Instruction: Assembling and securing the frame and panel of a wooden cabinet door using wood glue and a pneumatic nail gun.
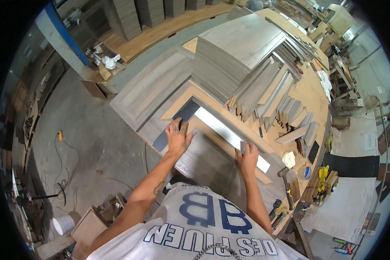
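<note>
A long white strip point(219, 129) lies lengthwise in a wood frame with grey and tan rails point(210, 138) on the bench in front of me. My left hand point(177, 139) rests at the frame's left end, fingers apart and thumb spread, beside a dark grey panel point(187, 110). A small black patch shows by its fingertips; I cannot tell what it is. My right hand point(248, 158) is at the right part of the white strip, its fingers bent and close together over the strip's edge. What lies under those fingertips, if anything, is too small to make out.
Grey-stained panels point(216, 65) are stacked beyond the frame. Several loose wood strips point(264, 91) stand in rows to their right. A hammer point(286, 188), a white tub point(288, 159) and a blue tape roll point(305, 172) lie at the bench's right. A cord point(58, 164) trails over the floor.
</note>
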The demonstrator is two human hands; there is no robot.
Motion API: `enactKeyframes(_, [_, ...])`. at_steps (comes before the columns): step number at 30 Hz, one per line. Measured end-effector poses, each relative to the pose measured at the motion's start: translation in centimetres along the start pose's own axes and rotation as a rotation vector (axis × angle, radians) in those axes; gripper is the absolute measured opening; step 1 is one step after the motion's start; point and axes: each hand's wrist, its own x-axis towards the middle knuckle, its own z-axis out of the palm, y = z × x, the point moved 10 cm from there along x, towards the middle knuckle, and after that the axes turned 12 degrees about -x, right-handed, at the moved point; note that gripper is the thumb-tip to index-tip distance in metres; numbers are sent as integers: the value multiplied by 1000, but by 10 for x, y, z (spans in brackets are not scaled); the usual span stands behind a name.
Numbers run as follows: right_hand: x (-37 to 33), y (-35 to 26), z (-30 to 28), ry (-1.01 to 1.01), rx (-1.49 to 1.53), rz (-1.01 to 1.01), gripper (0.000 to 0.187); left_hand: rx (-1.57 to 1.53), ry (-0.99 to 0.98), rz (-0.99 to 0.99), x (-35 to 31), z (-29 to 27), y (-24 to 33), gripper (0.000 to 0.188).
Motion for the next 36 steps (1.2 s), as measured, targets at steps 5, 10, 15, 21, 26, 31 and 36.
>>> enactKeyframes(5, [70, -14, 32, -101, -156, -66, 53, -250, -45, -107, 5, -1, 6, 27])
enactKeyframes(10, [84, 3, 53, -339, -215, -29, 59, -513, -68, -364, -10, -4, -35, 26])
enactKeyframes(15, [57, 10, 29, -415, -141, 51, 64, -1157, -450, -613, -40, 67, -41, 38])
enactKeyframes(21, [-50, -5, -28, -454, 91, 333, 55, -1436, -742, -1109, -69, 141, 19, 56])
enactKeyframes(26, [-169, -25, -57, -465, 154, 725, 53, -1424, -1067, -926, -119, 158, 93, 53])
enactKeyframes(31, [-261, -57, -89, -267, 152, 970, 53, -1368, -1110, -581, -176, 123, 171, 44])
enactKeyframes(36, [-299, -82, -136, 169, 193, 1006, 62, -1303, -1107, -305, -211, 87, 246, 51])
